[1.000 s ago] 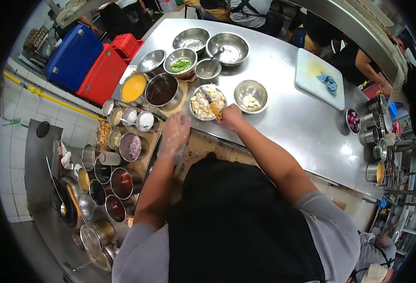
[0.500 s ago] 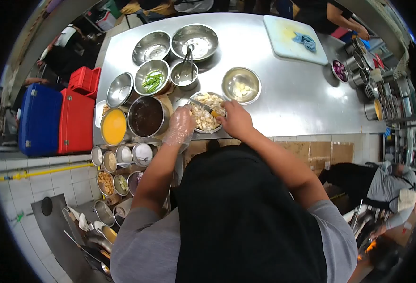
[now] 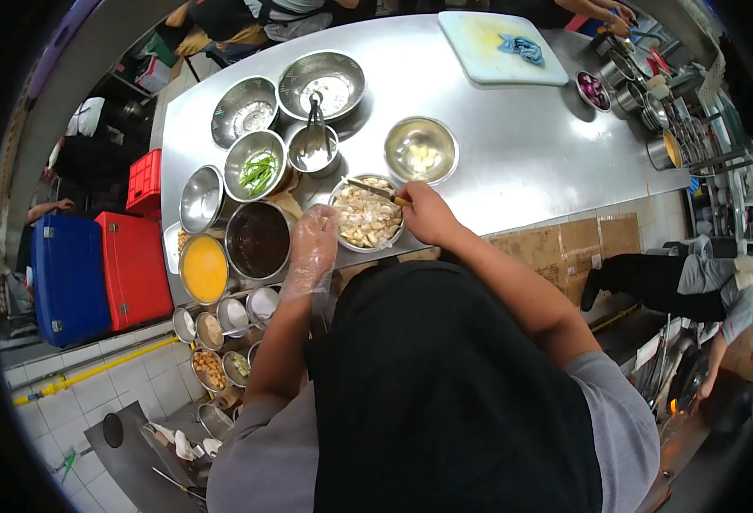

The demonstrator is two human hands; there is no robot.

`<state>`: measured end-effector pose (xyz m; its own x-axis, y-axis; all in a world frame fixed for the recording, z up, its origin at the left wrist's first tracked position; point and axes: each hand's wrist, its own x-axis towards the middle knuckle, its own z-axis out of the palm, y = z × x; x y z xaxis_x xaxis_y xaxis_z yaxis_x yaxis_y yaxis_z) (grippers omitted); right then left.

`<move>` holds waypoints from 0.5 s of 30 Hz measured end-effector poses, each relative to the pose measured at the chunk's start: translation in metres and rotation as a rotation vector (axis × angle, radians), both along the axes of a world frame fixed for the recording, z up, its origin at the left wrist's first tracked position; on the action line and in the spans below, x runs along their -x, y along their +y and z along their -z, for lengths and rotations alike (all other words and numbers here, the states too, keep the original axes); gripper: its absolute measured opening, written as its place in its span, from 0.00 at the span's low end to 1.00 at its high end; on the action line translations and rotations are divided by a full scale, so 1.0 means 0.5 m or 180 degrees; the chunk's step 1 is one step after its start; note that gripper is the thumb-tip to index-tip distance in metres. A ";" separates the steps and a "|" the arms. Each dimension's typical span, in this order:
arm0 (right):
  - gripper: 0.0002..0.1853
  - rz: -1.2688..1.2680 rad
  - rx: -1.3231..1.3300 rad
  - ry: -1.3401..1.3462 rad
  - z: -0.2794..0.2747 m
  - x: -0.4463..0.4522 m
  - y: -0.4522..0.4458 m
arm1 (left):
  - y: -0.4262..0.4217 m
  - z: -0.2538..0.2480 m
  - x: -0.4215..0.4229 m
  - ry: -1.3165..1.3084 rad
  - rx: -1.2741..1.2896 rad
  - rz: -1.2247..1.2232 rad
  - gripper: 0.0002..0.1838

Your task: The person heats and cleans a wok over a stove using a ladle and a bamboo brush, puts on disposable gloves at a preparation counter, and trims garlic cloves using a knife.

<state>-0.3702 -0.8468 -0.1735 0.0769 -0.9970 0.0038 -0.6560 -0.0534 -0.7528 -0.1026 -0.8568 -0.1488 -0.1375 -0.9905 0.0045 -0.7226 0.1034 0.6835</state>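
My right hand [image 3: 428,214] grips the handle of a small knife [image 3: 371,188]. Its blade reaches leftward over a metal bowl of pale pieces that look like garlic cloves [image 3: 368,224], with thin clear plastic among them. At the bowl's left rim is my left hand [image 3: 314,238], in a clear plastic glove. Its fingers are curled together, and whatever they hold is too small to make out. Just behind stands a wider metal bowl [image 3: 398,137] with a few whitish peeled cloves [image 3: 422,158] at its bottom.
Left of my hands are a dark sauce bowl [image 3: 258,241], a yellow liquid bowl [image 3: 203,269], a green vegetable bowl [image 3: 258,171] and a pot with tongs [image 3: 314,152]. A cutting board [image 3: 488,64] with a blue cloth lies far right. Another person [image 3: 676,282] works at right.
The view has turned, so the table appears tilted. My right hand and the knife have shifted toward the bowl's upper right edge. My left hand has drawn slightly away to the left.
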 end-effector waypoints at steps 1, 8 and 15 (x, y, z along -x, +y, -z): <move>0.14 0.0016 -0.0011 0.0006 0.009 0.007 0.006 | 0.004 -0.004 0.006 0.0402 -0.0318 -0.0066 0.11; 0.09 0.0760 -0.0779 -0.1679 0.011 0.011 0.047 | 0.031 -0.021 0.037 0.3421 -0.2492 -0.0181 0.22; 0.06 -0.0016 -0.0837 -0.2273 -0.109 -0.018 0.064 | 0.048 -0.103 0.083 0.3388 -0.2150 -0.0205 0.20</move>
<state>-0.3611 -0.8148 -0.1188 0.1496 -0.9716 -0.1833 -0.0051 0.1846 -0.9828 -0.1439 -0.8328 -0.0971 -0.3285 -0.8433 -0.4255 0.2260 -0.5076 0.8314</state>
